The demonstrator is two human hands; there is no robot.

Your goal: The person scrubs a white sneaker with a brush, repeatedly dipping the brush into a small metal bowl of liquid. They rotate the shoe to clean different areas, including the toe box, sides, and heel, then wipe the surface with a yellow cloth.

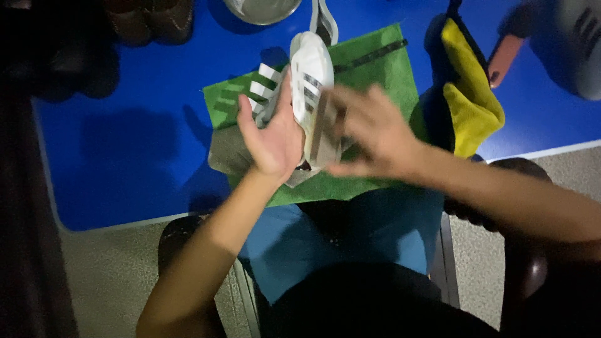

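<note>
A white striped sneaker [310, 87] is held upright above a green cloth [375, 75] on a blue table [125, 138]. The left hand [272, 138] cups its side, fingers wrapped on. The right hand [369, 131], blurred at three o'clock, touches the heel; its grip cannot be told. A yellow cloth [472, 103] lies further at three o'clock.

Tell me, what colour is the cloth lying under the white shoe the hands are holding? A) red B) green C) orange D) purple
B: the white shoe, gripped by the left hand with the blurred right hand against it, sits over a green cloth on the blue table.
</note>
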